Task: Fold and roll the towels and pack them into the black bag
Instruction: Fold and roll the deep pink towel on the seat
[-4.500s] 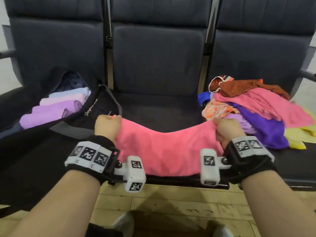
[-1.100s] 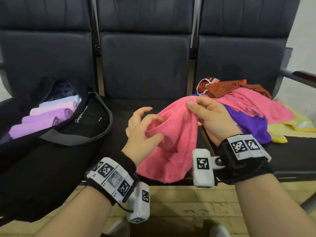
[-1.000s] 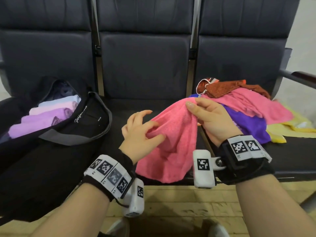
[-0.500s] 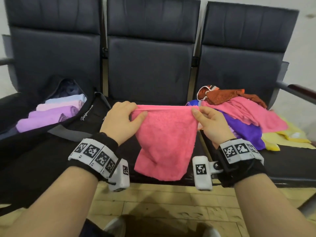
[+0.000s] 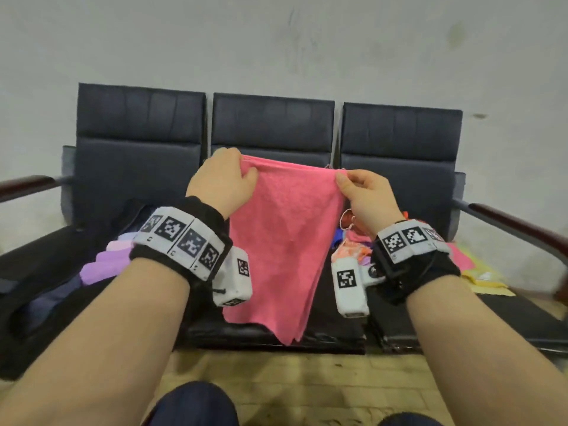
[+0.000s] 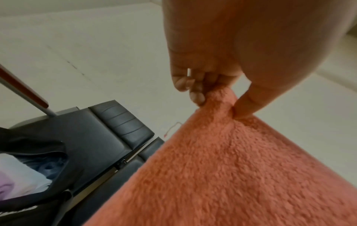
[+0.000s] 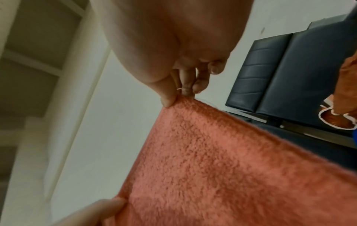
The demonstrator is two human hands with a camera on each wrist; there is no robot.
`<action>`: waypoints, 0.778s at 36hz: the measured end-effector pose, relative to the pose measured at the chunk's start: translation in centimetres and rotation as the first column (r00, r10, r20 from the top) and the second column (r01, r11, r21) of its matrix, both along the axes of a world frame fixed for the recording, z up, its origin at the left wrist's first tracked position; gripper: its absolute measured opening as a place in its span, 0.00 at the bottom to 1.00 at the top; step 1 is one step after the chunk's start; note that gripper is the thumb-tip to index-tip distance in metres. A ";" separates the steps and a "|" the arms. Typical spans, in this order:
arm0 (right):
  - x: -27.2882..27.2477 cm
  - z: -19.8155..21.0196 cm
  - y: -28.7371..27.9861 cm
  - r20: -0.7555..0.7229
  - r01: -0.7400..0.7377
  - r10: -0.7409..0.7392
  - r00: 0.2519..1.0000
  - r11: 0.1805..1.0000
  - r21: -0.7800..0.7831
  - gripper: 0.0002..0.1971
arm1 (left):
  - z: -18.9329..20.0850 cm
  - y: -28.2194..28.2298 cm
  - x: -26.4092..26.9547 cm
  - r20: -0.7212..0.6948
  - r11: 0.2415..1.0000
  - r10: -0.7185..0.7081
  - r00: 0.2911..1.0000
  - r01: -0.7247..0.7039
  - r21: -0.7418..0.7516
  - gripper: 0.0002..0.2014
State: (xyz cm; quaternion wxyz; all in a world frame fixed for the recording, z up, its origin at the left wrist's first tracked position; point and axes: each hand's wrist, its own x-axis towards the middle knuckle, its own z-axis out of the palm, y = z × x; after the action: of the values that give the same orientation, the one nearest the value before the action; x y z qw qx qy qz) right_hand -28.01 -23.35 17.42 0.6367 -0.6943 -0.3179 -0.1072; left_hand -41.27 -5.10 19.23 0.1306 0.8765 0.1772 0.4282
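A pink towel (image 5: 282, 241) hangs in the air in front of the middle seat, folded, its lower end pointing down at the seat's front edge. My left hand (image 5: 222, 179) pinches its top left corner (image 6: 220, 99). My right hand (image 5: 359, 187) pinches the top right corner (image 7: 181, 104). The black bag (image 5: 46, 272) lies open on the left seat with several rolled towels (image 5: 104, 262) in pale purple and pink inside. In the left wrist view the bag's opening (image 6: 34, 168) shows below the hand.
A heap of loose towels (image 5: 461, 259) in pink, purple, yellow and rust lies on the right seat, partly behind my right wrist. Armrests (image 5: 516, 226) stick out at both ends of the dark bench (image 5: 273, 127). The wall stands behind, wooden floor (image 5: 292, 373) below.
Both hands have lifted the pink towel up off the seat, holding its top edge stretched between them. The camera has tilted up, so the wall now shows.
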 end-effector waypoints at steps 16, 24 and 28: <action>1.8 4.3 -0.8 -0.116 0.019 -0.056 0.992 0.954 -0.300 0.14 | 4.3 1.7 -0.6 -0.052 0.866 -0.301 0.952 0.250 -0.433 0.17; 4.9 5.4 4.1 -0.265 -0.084 0.075 0.961 0.996 -0.020 0.04 | 4.7 4.0 5.2 0.141 0.824 -0.166 0.976 0.215 -0.524 0.09; 7.1 4.5 5.5 -0.048 0.010 -0.008 0.999 0.999 0.032 0.03 | 4.2 4.1 6.7 0.289 0.868 -0.118 0.950 0.240 -0.435 0.06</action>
State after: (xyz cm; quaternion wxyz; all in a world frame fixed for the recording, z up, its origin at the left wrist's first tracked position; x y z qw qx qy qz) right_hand -20.86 -17.84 21.93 0.6547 -0.6879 -0.2975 -0.0985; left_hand -34.57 -1.01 23.44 0.3976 0.7703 0.1737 0.4673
